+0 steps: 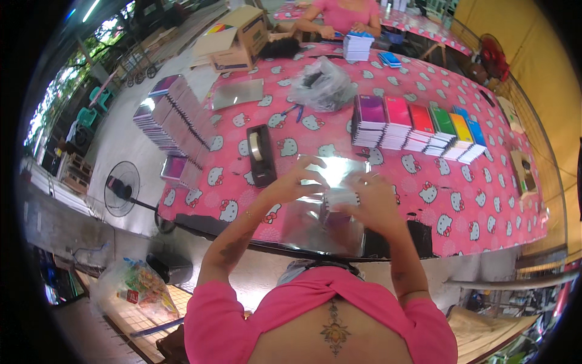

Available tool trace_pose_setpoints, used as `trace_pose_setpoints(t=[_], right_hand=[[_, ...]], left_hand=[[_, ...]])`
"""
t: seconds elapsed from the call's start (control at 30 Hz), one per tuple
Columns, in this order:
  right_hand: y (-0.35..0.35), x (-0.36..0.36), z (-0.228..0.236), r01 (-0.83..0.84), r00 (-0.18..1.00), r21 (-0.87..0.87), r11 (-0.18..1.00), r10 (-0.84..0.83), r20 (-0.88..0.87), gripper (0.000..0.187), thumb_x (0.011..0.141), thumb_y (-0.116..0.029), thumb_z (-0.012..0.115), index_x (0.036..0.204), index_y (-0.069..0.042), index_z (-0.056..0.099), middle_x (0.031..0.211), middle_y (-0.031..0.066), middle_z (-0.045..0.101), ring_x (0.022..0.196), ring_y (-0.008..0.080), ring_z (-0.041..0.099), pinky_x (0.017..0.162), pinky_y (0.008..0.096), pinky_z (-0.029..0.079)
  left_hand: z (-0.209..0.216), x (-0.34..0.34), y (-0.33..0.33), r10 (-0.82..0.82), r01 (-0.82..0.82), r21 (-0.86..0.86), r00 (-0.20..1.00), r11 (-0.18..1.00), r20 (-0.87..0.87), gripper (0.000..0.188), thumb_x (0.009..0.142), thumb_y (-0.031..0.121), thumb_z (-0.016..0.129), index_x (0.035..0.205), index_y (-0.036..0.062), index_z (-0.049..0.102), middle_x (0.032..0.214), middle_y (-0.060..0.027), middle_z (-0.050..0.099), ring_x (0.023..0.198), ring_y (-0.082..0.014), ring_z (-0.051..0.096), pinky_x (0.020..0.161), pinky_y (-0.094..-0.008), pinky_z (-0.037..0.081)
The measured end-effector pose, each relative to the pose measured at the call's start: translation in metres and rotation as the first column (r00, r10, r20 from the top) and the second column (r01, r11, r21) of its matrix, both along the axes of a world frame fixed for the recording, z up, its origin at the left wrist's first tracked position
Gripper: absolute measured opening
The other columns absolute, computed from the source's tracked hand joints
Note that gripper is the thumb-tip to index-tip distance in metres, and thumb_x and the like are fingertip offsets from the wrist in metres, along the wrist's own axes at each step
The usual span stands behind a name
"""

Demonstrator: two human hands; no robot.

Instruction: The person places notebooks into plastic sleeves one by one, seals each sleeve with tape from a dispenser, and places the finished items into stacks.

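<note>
While the left hand [308, 177], partly open with its fingers spread, lies at the far left part of a clear plastic sheet [303, 224], the right hand [377, 203] bends over the spiral side of a small notebook [335, 199]; glare and blur make it hard to tell whether its fingers pinch anything. The notebook lies on the sheet, near the middle of the near edge of the worktop [515, 206], with a black tape dispenser [261, 164] toward the left edge.
</note>
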State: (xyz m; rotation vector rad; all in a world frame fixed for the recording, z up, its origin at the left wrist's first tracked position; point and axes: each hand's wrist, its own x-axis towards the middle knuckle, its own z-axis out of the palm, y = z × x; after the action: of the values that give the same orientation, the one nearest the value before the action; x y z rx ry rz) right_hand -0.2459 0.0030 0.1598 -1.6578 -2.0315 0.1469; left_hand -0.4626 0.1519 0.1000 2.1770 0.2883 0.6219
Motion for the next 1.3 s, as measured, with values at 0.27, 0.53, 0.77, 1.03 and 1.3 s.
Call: trace_pose_setpoints(t=[0.27,0.53,0.77,1.03,1.3], right_hand=[[-0.022,0.057,-0.108,-0.235,0.948,0.054,0.97,0.241,-0.209,0.053,0.07,-0.025,0.086,0.112,-0.011,0.058,0.126,0.007,0.055,0.117,0.0307,0.052,0.098,0.0434,0.041],[-0.017,0.045,-0.118,-0.192,0.929,0.091,0.977,0.211,-0.303,0.063,0.073,-0.024,0.085,0.128,-0.014,0.056,0.134,0.0101,0.052,0.125,0.0319,0.049,0.106,0.0446,0.037],[-0.011,0.059,-0.121,-0.153,0.879,0.044,0.987,0.157,-0.45,0.061,0.073,-0.027,0.085,0.124,-0.01,0.057,0.129,0.0098,0.054,0.124,0.0311,0.049,0.105,0.0417,0.038],[0.0,0.044,-0.116,-0.333,0.941,-0.002,0.943,0.332,-0.068,0.056,0.078,-0.042,0.077,0.13,-0.027,0.063,0.148,0.0058,0.045,0.142,0.0327,0.034,0.11,0.0535,0.031],[0.008,0.039,-0.132,-0.348,0.908,0.035,0.937,0.346,-0.237,0.05,0.077,-0.033,0.078,0.125,-0.024,0.068,0.16,0.0169,0.026,0.145,0.038,0.027,0.111,0.0564,0.03]], left_hand=[[-0.028,0.039,-0.011,0.117,-0.119,0.12,0.993,0.986,0.02,0.015,0.083,0.014,0.075,0.098,0.0186,0.075,0.142,-0.0128,0.044,0.134,-0.034,0.038,0.111,-0.0468,0.031],[-0.022,0.043,-0.025,0.256,-0.265,0.103,0.963,0.959,0.086,0.015,0.083,0.009,0.075,0.096,0.017,0.075,0.147,-0.0127,0.041,0.136,-0.0341,0.036,0.112,-0.0479,0.03],[-0.01,0.011,-0.025,0.186,-0.181,-0.303,0.982,0.935,-0.013,0.012,0.089,0.011,0.071,0.099,0.0157,0.075,0.148,-0.0141,0.039,0.14,-0.0306,0.034,0.112,-0.0465,0.03],[-0.026,0.052,-0.019,0.167,-0.163,0.204,0.986,0.965,0.0,0.014,0.081,0.012,0.078,0.093,0.018,0.077,0.149,-0.0129,0.041,0.142,-0.036,0.03,0.115,-0.0496,0.023],[-0.056,0.076,-0.025,0.314,-0.316,0.262,0.948,0.912,0.049,0.055,0.077,0.021,0.081,0.129,0.0208,0.062,0.156,-0.0186,0.027,0.142,-0.0447,0.026,0.115,-0.0554,0.023]])
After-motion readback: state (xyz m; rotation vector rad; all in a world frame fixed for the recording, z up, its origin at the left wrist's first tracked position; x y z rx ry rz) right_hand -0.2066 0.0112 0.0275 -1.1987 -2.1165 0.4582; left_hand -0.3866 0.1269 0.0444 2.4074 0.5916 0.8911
